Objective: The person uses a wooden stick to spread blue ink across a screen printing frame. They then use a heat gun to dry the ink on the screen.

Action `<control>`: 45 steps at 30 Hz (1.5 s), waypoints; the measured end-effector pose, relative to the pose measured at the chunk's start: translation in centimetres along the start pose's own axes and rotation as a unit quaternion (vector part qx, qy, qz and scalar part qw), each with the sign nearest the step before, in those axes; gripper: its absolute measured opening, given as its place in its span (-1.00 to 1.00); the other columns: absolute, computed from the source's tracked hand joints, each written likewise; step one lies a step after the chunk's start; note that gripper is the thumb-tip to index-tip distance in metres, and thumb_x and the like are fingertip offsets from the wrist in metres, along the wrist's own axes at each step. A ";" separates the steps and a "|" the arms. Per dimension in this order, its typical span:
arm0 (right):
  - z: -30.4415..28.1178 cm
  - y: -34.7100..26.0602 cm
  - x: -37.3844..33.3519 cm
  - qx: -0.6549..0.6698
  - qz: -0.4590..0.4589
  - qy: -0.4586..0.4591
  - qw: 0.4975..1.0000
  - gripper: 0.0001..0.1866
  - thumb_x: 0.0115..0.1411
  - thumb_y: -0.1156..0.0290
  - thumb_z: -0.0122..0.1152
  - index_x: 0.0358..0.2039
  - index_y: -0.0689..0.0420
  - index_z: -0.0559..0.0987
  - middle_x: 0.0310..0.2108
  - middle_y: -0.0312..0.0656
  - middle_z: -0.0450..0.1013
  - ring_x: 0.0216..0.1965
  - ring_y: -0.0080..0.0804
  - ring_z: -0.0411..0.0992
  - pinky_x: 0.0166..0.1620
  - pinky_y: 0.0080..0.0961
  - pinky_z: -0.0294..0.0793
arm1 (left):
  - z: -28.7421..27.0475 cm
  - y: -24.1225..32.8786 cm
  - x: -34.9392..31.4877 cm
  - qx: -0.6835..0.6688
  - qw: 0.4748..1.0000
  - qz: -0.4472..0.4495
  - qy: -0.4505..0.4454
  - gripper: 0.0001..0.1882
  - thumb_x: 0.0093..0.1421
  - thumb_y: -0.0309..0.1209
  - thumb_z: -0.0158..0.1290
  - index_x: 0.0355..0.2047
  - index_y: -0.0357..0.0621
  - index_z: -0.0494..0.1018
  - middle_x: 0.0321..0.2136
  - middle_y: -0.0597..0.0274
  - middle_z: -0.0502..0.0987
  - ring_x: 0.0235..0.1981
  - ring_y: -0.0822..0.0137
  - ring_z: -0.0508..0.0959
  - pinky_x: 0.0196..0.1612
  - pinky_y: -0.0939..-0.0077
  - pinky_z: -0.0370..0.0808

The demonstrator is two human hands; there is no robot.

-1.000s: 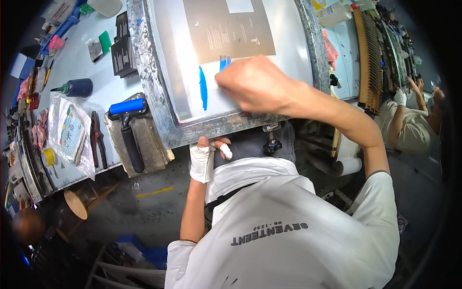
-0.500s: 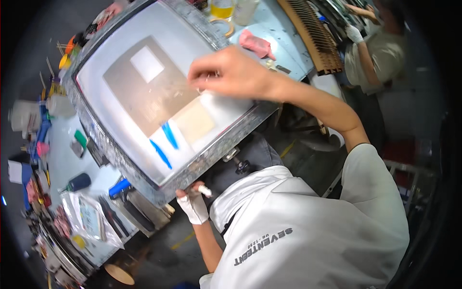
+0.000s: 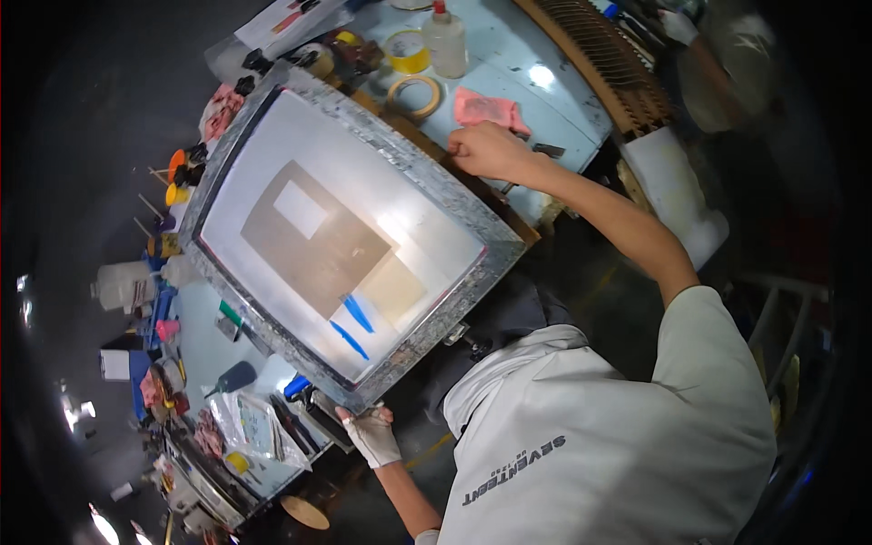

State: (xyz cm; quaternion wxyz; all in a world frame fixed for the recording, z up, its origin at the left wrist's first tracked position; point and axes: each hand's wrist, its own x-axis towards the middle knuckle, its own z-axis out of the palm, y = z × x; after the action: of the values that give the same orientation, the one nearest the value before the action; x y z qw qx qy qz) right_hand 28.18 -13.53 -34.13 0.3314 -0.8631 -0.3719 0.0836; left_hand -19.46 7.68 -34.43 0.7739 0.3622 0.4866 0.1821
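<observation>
Screen frame point(image 3: 427, 333) slanted lengthwise upper-left to lower-right, left hand point(image 3: 374, 438) at its corner, right hand point(image 3: 492, 152) curled nearby, fingers' grips unclear

Frame point(image 3: 400, 163): mottled grey. Screen point(image 3: 445, 250): whitish, with taupe panel point(image 3: 318, 259), white rectangle point(image 3: 300, 209), cream patch point(image 3: 397, 289), bright blue strips point(image 3: 358, 313). Tabletop point(image 3: 518, 59): pale blue. Cloth point(image 3: 486, 109): salmon pink. Wide tape roll point(image 3: 411, 62): yellow; thin tape roll point(image 3: 436, 102): tan. Bottle cap point(image 3: 440, 7): red. Glove point(image 3: 375, 442): white. Shirt point(image 3: 609, 427): off-white, dark lettering.
</observation>
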 end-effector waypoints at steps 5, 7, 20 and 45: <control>-1.9 -2.2 -0.6 0.059 0.052 0.014 0.997 -0.74 0.17 0.25 0.18 -0.26 0.18 0.55 -0.62 -0.11 0.44 -0.56 -0.30 0.45 -0.44 -0.36 0.39 | 1.4 0.9 1.1 0.072 0.995 0.062 0.039 -0.31 0.24 0.18 -0.10 -0.05 -0.30 0.32 -0.39 0.06 0.53 -0.70 0.26 0.46 -0.70 0.48 0.39; -1.8 -3.8 -1.4 0.244 0.106 0.029 0.963 -0.68 0.24 0.20 0.13 -0.15 0.19 0.53 -0.58 -0.20 0.43 -0.57 -0.46 0.37 -0.45 -0.46 0.34 | 1.0 0.8 1.9 0.094 0.993 0.069 0.028 -0.35 0.23 0.17 -0.08 -0.09 -0.26 0.36 -0.47 0.13 0.52 -0.70 0.29 0.47 -0.72 0.51 0.37; -4.9 -10.4 -8.1 0.359 0.092 0.004 0.929 -0.54 0.37 0.31 -0.05 0.23 0.18 0.28 -0.40 -0.49 0.06 -0.43 -0.77 0.03 -0.36 -0.79 0.04 | 3.5 2.9 -7.7 0.066 0.985 0.124 0.101 -0.55 0.28 0.07 -0.08 -0.25 -0.08 0.38 -0.49 0.30 0.49 -0.62 0.41 0.50 -0.70 0.52 0.35; -22.3 -23.5 17.0 0.492 -0.020 -0.061 0.868 -0.40 0.22 -0.24 0.00 -0.06 0.06 0.41 -0.46 -0.12 0.53 -0.57 -0.46 0.43 -0.53 -0.56 0.37 | 17.1 45.8 -0.9 0.185 0.864 0.436 -0.173 -0.50 0.34 -0.02 -0.11 -0.01 -0.23 0.35 -0.49 0.21 0.51 -0.59 0.43 0.52 -0.60 0.69 0.45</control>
State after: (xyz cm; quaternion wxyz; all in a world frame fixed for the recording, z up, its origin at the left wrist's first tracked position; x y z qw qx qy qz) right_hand 35.14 -1.20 -0.43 0.6916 -0.5736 -0.3188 0.3017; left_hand -1.50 31.27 4.42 0.6063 0.6996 0.1617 0.3418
